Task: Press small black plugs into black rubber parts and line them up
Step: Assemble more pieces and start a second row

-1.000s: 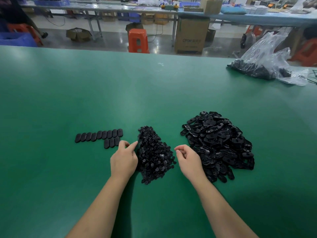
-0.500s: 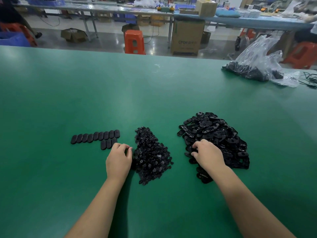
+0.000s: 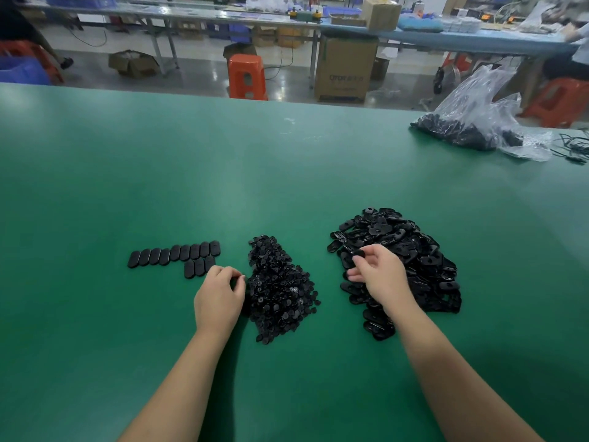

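Observation:
A heap of small black plugs [image 3: 279, 288] lies in the middle of the green table [image 3: 223, 173]. To its right sits a bigger heap of oval black rubber parts [image 3: 411, 250]. My right hand [image 3: 379, 279] is over that heap's left side and pinches one rubber part [image 3: 359, 252] between thumb and fingers. At the plug heap's left edge my left hand [image 3: 220, 296] has its fingers curled; something small and black shows at the fingertips. Finished parts lie in two rows [image 3: 178, 256] left of the plugs.
A clear plastic bag [image 3: 471, 119] holding more black parts lies at the table's far right, with thin cables [image 3: 573, 148] beside it. Beyond the far edge are an orange stool [image 3: 247, 76], a cardboard box [image 3: 345, 70] and long workbenches.
My right hand went from beside the plugs to the rubber-part heap and now lifts one part off it. My left hand's fingers curled in at the plug heap's edge.

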A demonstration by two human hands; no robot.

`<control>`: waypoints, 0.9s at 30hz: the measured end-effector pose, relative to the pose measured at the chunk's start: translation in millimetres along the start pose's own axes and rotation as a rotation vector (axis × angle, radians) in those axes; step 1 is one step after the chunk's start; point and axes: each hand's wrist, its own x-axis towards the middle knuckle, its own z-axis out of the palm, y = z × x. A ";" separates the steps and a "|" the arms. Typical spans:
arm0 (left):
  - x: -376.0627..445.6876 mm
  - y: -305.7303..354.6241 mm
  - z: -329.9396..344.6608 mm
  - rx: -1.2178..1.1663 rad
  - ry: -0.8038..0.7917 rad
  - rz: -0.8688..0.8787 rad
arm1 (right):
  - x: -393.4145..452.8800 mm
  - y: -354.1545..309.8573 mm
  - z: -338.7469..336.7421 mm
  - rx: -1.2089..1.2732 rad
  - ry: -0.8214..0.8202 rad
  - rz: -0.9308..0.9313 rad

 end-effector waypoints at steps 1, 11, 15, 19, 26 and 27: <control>0.1 0.2 -0.3 0.001 -0.005 0.003 | -4.5 -3.2 5.8 0.184 -0.029 0.060; -1.3 -0.3 0.2 -0.085 0.051 -0.017 | -31.5 9.1 54.5 0.496 -0.007 0.137; -2.2 -0.2 0.6 -0.065 0.055 -0.007 | -31.3 11.3 57.6 0.505 0.007 0.118; -2.9 1.1 0.5 -0.053 0.059 0.006 | -33.4 21.2 62.0 0.452 0.016 0.115; -3.6 1.9 0.1 -0.047 0.058 -0.003 | -41.6 33.9 69.5 0.285 0.050 0.012; -3.9 2.3 0.2 -0.032 0.055 0.000 | -42.1 35.0 69.4 0.274 0.051 -0.004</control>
